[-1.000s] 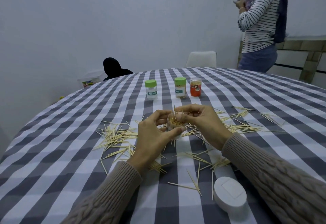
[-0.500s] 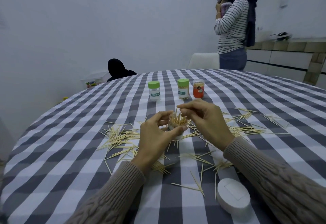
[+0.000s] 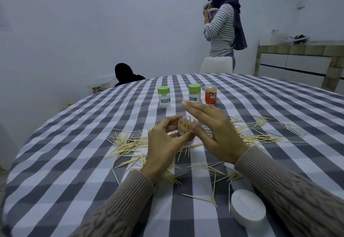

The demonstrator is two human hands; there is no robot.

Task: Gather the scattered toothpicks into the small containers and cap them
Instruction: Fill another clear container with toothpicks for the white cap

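Because the work runs outward from the wearer, begin nearest: a white oval lid [image 3: 248, 209] lies flat on the checked tablecloth [image 3: 74, 143], apparently light and rigid — take it by its rim. Beyond it, loose toothpicks [image 3: 130, 143] lie scattered around both hands; they look thin, stiff, sharp-tipped and nearly weightless, so they should gather best in small bundles pinched at mid-length. At centre, the left hand [image 3: 163, 143] curls its fingers and thumb around a small clear container [image 3: 186, 131], already bristling with upright picks. Its plastic wall is probably smooth and tips easily, so a grip low on the body is advisable. The right hand [image 3: 214, 130] hovers beside and above the container mouth, fingers straight and together, holding nothing visible. Farther back stand two green-capped toothpick jars [image 3: 164, 97] and an orange-labelled jar [image 3: 210, 94], all closed. Many picks remain uncollected — the task appears partly done.
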